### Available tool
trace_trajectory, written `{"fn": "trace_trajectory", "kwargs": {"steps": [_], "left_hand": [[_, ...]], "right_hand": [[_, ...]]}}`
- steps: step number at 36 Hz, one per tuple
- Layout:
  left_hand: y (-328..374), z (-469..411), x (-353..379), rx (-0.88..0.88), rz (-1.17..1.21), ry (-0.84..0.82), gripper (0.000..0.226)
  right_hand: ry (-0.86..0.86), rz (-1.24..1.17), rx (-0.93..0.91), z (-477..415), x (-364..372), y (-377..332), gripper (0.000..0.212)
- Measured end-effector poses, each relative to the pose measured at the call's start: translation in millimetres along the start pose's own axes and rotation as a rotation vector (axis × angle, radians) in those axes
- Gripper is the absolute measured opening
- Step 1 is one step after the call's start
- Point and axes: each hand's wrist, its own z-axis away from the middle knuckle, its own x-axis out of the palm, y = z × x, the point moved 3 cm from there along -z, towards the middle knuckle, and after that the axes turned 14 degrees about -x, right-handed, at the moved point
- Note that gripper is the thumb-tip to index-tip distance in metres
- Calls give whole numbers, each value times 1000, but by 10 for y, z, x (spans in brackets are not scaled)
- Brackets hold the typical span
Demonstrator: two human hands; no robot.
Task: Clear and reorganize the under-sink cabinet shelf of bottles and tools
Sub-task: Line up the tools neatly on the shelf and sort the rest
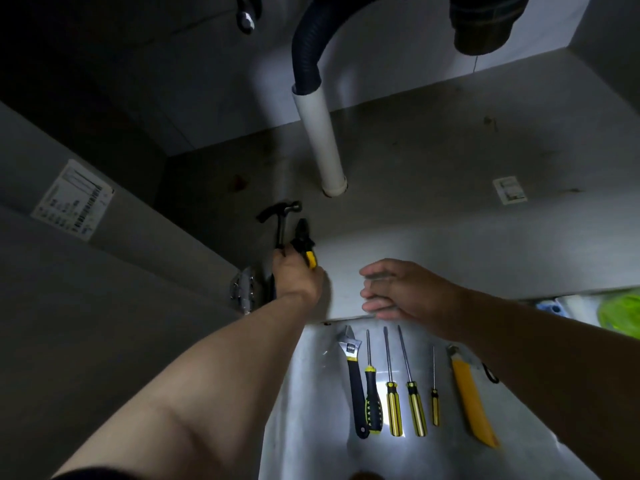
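Observation:
My left hand (297,275) reaches into the cabinet and grips a black claw hammer (282,220) and yellow-handled pliers (305,247) together by their handles, their heads pointing toward the back. My right hand (403,289) hovers open, fingers relaxed, over the front edge of the grey cabinet shelf (450,220). On the floor in front lie an adjustable wrench (354,372), several yellow-and-black screwdrivers (393,407) and a yellow utility knife (472,400), laid side by side.
A white drain pipe (323,147) with a dark corrugated hose (308,53) rises from the shelf's middle. The open cabinet door (72,199) with a barcode label stands left, its hinge (244,289) near my wrist. A green bag (621,313) sits at the right.

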Motion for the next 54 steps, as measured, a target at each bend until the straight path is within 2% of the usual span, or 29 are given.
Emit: {"fn": "trace_trajectory", "kwargs": {"steps": [12, 15, 17, 20, 22, 24, 26, 28, 32, 36, 41, 48, 52, 54], "left_hand": [[-12, 11, 106, 34, -61, 106, 57], [-40, 31, 80, 48, -50, 113, 56], [-61, 92, 44, 70, -54, 139, 55], [-111, 312, -9, 198, -118, 265, 47], [-197, 540, 14, 389, -123, 340, 37], [-354, 789, 133, 584, -132, 287, 26], [-581, 1009, 310, 644, -146, 125, 19], [-838, 1161, 501, 539, -141, -44, 14], [-1214, 1215, 801, 108, -137, -333, 15], [-1337, 1165, 962, -123, -108, -439, 16], [-1334, 1156, 1082, -240, -96, -431, 26], [-1348, 1151, 1121, -272, -92, -410, 26], [-1419, 1152, 1103, -306, -4, -506, 2], [-1497, 1183, 1076, -395, 142, -582, 16]], "right_hand": [[3, 60, -11, -10, 37, 31, 19], [-10, 185, -44, 1, 11, 54, 16], [-43, 380, -129, 10, 3, 84, 15], [-136, 726, -280, 58, 10, 133, 15], [-194, 864, -302, 113, 3, 175, 18], [-250, 947, -277, 159, -18, 219, 22], [-302, 1010, -261, 220, -45, 253, 24], [-342, 1074, -260, 286, -82, 285, 24], [-408, 1249, -249, 414, -112, 337, 25], [-505, 1342, -156, 546, -109, 438, 23], [-613, 1415, -112, 640, -87, 560, 28], [-705, 1418, -26, 631, -20, 669, 34], [-699, 1382, 8, 563, 34, 663, 25], [-671, 1337, 32, 524, 51, 650, 24]]}}
